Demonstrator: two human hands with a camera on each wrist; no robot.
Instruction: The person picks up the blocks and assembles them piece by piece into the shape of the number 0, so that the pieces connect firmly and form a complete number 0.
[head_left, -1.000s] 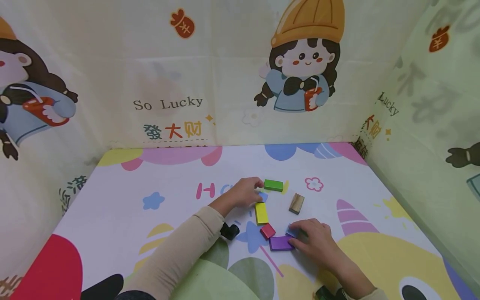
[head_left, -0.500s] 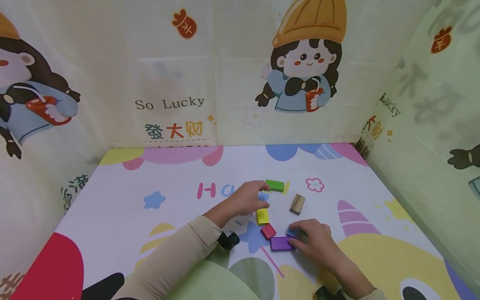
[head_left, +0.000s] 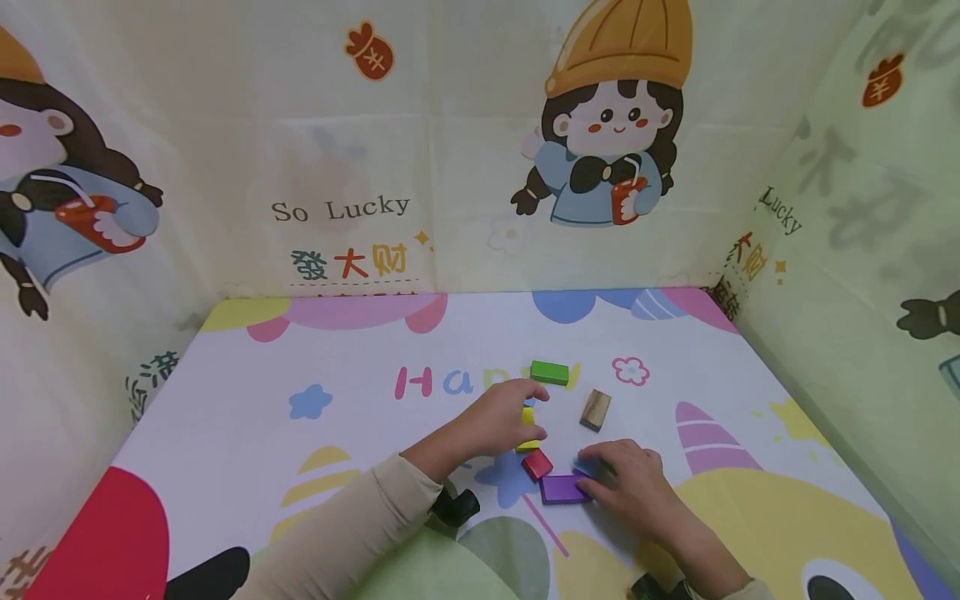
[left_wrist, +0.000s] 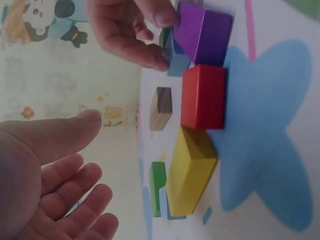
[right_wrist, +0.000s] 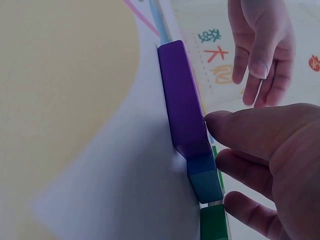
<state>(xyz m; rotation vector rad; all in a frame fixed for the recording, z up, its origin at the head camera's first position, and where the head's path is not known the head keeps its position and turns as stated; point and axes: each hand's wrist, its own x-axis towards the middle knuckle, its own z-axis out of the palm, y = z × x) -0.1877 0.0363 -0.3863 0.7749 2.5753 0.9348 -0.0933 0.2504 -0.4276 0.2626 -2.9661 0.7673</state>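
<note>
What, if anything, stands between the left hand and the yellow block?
Nothing visible. The left hand is apart from the yellow block, and the left wrist view shows only open space between them. The red block sits by one end of the yellow block, outside that gap.

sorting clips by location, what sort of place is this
Possibly an indoor play corner: cartoon-printed sheets rise behind and beside a brightly patterned tabletop, and small coloured blocks lie on it.

Eight blocks (left_wrist: 203, 97), two hands (head_left: 497, 414)
</note>
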